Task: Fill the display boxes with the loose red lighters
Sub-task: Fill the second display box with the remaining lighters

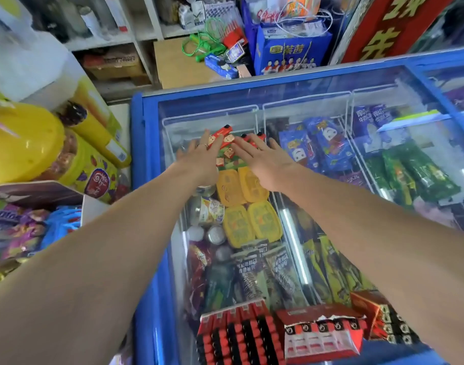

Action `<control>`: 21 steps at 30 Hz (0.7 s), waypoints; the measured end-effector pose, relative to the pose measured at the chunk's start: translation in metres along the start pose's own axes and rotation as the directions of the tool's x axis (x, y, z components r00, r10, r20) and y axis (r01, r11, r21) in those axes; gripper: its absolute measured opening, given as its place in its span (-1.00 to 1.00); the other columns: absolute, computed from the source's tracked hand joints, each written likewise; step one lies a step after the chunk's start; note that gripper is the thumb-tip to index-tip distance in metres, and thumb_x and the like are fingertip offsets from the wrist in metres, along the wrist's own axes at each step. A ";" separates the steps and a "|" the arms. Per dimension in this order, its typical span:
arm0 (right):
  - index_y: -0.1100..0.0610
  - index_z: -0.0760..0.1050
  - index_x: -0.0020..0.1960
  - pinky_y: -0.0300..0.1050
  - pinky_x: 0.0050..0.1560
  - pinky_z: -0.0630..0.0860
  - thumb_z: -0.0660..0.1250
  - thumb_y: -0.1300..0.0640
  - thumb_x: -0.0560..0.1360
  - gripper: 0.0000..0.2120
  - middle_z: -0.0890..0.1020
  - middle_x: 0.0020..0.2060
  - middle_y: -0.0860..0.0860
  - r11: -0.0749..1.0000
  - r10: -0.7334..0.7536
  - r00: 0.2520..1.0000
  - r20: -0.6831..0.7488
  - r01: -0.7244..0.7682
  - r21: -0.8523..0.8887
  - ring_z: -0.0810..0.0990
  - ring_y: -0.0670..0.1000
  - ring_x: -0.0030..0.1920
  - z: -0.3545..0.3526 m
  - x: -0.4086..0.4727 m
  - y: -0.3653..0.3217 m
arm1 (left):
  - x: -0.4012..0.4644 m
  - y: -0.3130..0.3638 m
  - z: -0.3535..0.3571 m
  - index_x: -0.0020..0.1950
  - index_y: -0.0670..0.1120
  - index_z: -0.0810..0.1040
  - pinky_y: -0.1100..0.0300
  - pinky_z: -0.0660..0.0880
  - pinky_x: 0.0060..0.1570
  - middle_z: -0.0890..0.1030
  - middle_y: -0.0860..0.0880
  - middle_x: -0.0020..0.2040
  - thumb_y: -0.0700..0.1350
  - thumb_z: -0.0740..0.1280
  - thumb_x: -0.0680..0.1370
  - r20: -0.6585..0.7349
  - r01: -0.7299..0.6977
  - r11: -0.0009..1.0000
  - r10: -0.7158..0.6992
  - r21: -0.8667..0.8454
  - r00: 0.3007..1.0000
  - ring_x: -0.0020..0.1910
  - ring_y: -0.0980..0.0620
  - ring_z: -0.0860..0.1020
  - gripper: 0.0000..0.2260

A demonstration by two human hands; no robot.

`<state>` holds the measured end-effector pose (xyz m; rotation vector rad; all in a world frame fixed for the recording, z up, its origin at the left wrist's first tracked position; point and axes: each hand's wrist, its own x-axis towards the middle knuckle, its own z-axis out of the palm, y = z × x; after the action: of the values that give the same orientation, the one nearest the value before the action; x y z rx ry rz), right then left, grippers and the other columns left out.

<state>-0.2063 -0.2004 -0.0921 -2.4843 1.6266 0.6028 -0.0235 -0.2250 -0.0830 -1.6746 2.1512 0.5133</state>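
Observation:
Several loose red lighters (223, 137) lie on the glass lid of a blue chest freezer (146, 143), at its far left. My left hand (199, 162) reaches out flat beside them, fingers straight, fingertips touching the left ones. My right hand (265, 159) lies flat too, its fingers over the lighters on the right (254, 137). Neither hand holds anything. Three red display boxes stand on the lid near me: one full of lighters (236, 335), one part-filled with its front torn (323, 333), and one (378, 317) partly hidden behind my right forearm.
Under the glass are yellow tubs (241, 188), ice-cream packs and wire baskets. A yellow drum (23, 143) and snack boxes crowd the left. Shelves, a blue bag (291, 51) and a cardboard box stand behind the freezer.

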 end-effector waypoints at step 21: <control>0.25 0.21 0.45 0.02 -0.14 0.38 0.30 0.20 0.58 -0.50 0.49 0.30 0.18 0.965 0.197 0.979 0.055 -0.203 0.167 0.60 0.22 0.19 0.018 -0.027 -0.035 | -0.023 0.002 0.045 0.48 -0.19 0.17 -0.03 0.48 -0.06 0.37 -0.24 0.35 -0.16 0.20 0.66 -0.152 -0.064 0.937 0.123 0.345 0.981 0.25 -0.25 0.45 -0.58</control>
<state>-0.1893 -0.1571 -0.1022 -2.1924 1.8449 0.5031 -0.0173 -0.1826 -0.1106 -1.4750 2.2917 0.0145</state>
